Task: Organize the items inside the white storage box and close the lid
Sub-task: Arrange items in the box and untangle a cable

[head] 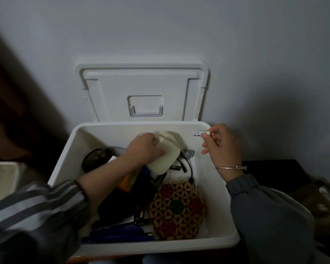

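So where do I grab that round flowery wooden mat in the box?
Probably the right-hand rim of the round flower-patterned wooden mat, coming from above. It is a thin, flat disc, so pinch the edge. Bare inside of the white storage box shows beside that edge, while a black cable reaches its far edge and dark items crowd its left.

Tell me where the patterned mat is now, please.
In the head view, the mat sits in the box, in its near right corner, with the blue pens on its left and the black cable just beyond it.
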The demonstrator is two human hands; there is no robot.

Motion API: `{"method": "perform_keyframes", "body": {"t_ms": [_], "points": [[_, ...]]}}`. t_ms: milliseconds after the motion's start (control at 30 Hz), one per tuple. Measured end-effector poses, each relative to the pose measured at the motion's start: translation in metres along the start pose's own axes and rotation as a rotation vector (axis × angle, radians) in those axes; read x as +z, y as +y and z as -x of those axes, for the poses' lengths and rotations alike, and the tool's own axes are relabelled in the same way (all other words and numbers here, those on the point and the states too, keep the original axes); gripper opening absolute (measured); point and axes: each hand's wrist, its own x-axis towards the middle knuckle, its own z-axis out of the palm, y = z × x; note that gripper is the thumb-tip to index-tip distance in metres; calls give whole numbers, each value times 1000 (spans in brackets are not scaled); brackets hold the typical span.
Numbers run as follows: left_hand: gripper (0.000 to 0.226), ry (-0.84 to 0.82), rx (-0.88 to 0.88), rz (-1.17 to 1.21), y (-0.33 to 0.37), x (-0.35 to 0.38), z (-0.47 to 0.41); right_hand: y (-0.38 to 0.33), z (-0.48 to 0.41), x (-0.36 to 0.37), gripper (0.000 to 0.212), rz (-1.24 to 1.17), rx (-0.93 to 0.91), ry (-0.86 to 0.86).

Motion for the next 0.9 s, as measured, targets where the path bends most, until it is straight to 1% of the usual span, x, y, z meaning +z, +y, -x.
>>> {"method": "perform_keyframes", "body": {"t_ms": [33, 100, 167, 267, 400, 433, 500, 567, 600, 633, 667, 700, 733, 800, 867, 900], "points": [[29, -28, 18, -61, -5, -13, 6, 0, 0, 0, 30, -6, 1, -1], [31, -143, 20, -143, -19, -37, 19, 2, 0, 0, 30, -7, 5, -6], [32, -276, -22, -119, -32, -51, 35, 3, -1, 0, 28, -20, 13, -11], [35, -455, -48, 27, -42, -49, 59, 3, -1, 0, 27, -35, 24, -3], [41, -741, -169, 530, -26, 0, 75, 1, 0, 0, 29, -18, 20, -9], [42, -776, -189, 609, -19, 17, 75, 1, 0, 0, 29, -15, 26, -10], [48, -778, -200, 648, -4, 45, 69, -1, 1, 0, 29, -16, 35, -10], [51, -797, -130, 571, 10, 64, 61, -2, 1, -1, 29, 6, 29, -17], [53, -796, -78, 472, 14, 71, 56, -2, 2, -1, 29, 15, 23, -21], [56, -767, -8, 303, 17, 78, 51, -2, 1, -1, 28, 25, 16, -26], [59, -702, 61, 82, 18, 83, 48, -2, 1, -1, 26, 30, 13, -33], [60, -589, 120, -133, 17, 86, 46, -3, 1, 0, 21, 31, 12, -39], [58, -454, 171, -289, 18, 87, 42, -2, 1, 0, 17, 29, 13, -36], [48, -211, 257, -440, 22, 85, 30, -1, 1, 0, 13, 20, 15, -22], [38, -84, 398, -568, 25, 75, 16, 0, 1, -1, 13, 25, 14, -17], [37, -49, 526, -645, 27, 70, 9, 0, 1, -1, 13, 30, 12, -17]]}}
